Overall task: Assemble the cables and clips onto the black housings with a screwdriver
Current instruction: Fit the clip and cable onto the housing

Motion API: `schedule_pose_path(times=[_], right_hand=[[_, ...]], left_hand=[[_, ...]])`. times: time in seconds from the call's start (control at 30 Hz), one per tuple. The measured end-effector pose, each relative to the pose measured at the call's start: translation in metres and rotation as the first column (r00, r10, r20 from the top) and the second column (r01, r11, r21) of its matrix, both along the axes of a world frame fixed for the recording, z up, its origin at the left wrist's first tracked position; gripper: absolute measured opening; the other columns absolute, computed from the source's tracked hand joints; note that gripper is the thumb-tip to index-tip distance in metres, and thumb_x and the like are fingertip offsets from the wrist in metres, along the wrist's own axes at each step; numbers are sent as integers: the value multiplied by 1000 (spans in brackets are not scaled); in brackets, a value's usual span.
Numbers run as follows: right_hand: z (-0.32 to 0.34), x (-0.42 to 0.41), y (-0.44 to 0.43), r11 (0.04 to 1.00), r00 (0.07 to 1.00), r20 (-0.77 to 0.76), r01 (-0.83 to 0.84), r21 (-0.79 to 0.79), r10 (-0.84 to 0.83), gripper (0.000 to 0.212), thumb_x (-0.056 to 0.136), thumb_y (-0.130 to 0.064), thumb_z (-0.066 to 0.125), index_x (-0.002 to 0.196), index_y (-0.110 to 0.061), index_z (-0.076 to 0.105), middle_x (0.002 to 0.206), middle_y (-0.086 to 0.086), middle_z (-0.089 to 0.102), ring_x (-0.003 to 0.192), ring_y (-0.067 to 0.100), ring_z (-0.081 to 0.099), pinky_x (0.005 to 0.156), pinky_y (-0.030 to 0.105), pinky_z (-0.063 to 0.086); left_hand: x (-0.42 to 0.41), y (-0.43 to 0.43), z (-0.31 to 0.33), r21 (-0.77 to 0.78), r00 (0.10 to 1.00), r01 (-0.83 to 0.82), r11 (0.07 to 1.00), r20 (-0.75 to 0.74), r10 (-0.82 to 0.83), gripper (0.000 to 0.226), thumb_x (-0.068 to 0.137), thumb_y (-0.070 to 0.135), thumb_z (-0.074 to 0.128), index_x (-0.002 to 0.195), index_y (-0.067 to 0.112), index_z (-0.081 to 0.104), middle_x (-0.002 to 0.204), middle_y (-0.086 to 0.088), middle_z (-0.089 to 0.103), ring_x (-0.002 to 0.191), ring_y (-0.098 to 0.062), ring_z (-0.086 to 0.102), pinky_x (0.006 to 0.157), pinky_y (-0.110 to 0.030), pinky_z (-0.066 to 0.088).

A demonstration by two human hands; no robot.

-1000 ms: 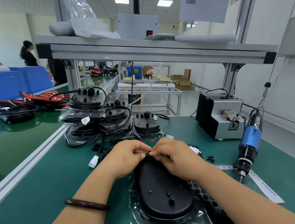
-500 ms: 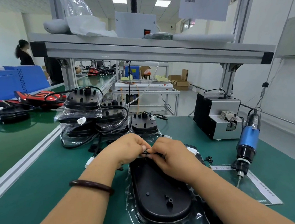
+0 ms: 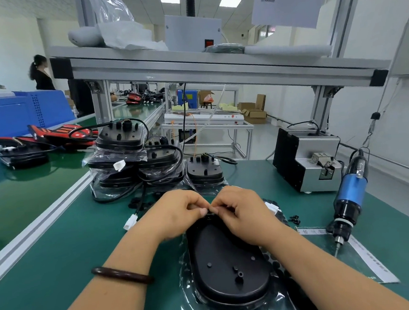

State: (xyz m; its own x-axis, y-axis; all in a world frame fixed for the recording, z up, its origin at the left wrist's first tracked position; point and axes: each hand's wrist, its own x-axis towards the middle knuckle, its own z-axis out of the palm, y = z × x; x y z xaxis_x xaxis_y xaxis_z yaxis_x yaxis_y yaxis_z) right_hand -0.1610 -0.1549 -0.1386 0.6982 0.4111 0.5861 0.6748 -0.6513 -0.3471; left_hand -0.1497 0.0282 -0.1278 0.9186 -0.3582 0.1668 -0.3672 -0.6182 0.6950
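Head view: the black housing (image 3: 229, 267) lies flat in front of the person, under and just nearer than both hands, on a clear plastic bag (image 3: 189, 295) on the green bench mat (image 3: 59, 252). Small studs are seen on its upper face.

The left hand (image 3: 176, 213) and right hand (image 3: 245, 215) are brought together over the far end of the housing. Fingers of both are curled, and a small dark part (image 3: 209, 212) is pinched between the fingertips of the two hands. What the part is cannot be told; it is mostly hidden by the fingers. A dark bracelet (image 3: 122, 275) is worn on the left wrist.

Just left of the left hand, a black cable ending in a white connector (image 3: 130, 221) is noted on the mat. Beyond the hands, a stack of bagged housings (image 3: 135, 165) with looped cables is seen, and a single housing (image 3: 206, 169) beside it.

To the right of the right hand, a few small black pieces (image 3: 294, 219) are scattered near the wrist. Further right, a blue electric screwdriver (image 3: 350, 192) is hung tip-down, untouched, over a white paper strip (image 3: 370, 256). Beyond it, a grey and black box unit (image 3: 306, 161) is placed on the mat.
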Motion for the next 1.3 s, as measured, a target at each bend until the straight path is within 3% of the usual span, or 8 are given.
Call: schedule_pose_path(times=[0.3,0.4,0.53,0.67,0.77,0.97,1.13,1.3], right_hand=[[-1,3,0,1000,999,-52,-6,4,6,8,85,-7,67,80,-12,71,75,-4,57,72,7,51,69,18,43],[-1,3,1,1000,999,-49,-9,0,9,8,85,-8,67,79,-11,71,76,-3,57,71,7,51,68,18,42],[-2,3,1,1000,999,-38,-7,-3,7,7,85,-9,66,79,-11,70,77,-2,58,73,9,53,70,23,45],[-4,2,2,997,999,-38,-21,68,23,10,85,-8,67,78,-13,71,76,0,60,73,8,53,70,22,44],[-3,2,2,998,999,-35,-26,62,28,7,84,-7,69,78,-10,71,76,2,60,73,10,54,70,25,46],[1,-2,3,998,1000,1,-25,-57,25,9,85,-10,67,77,-7,69,78,1,56,72,18,55,69,38,48],[14,-6,0,942,997,15,-60,-330,69,16,91,-15,58,82,-5,66,83,-3,48,78,18,52,76,39,47],[22,-8,0,892,998,-5,-56,-449,60,18,93,-17,52,86,-6,65,88,0,48,83,21,52,77,37,44]], left_hand=[[1,-8,-4,77,997,-66,995,-22,68,16,94,26,55,90,32,69,95,-9,72,93,-34,65,82,-42,55],[3,-8,-5,89,998,-62,994,-28,65,17,94,26,53,89,32,68,95,-9,72,93,-35,66,81,-45,55],[5,-5,-6,66,998,-57,996,-18,58,16,92,25,56,88,30,70,93,-6,72,89,-31,65,81,-41,54],[8,-1,-7,7,999,-27,1000,-24,27,23,92,24,58,76,38,69,75,14,67,67,-3,54,71,-27,49],[10,1,-9,-48,999,-8,999,-44,6,26,91,25,60,74,41,68,74,18,65,66,4,53,72,-23,48],[9,3,-12,-120,999,-1,993,-50,-5,29,91,20,60,74,42,70,71,20,66,63,8,53,68,-15,47],[5,5,-11,-122,997,23,992,-69,-32,31,92,13,57,85,41,68,83,-1,68,72,-8,54,79,-32,52],[1,2,-10,-164,997,-2,986,-76,-10,23,90,16,61,84,36,70,78,9,68,70,-6,57,73,-28,50]])
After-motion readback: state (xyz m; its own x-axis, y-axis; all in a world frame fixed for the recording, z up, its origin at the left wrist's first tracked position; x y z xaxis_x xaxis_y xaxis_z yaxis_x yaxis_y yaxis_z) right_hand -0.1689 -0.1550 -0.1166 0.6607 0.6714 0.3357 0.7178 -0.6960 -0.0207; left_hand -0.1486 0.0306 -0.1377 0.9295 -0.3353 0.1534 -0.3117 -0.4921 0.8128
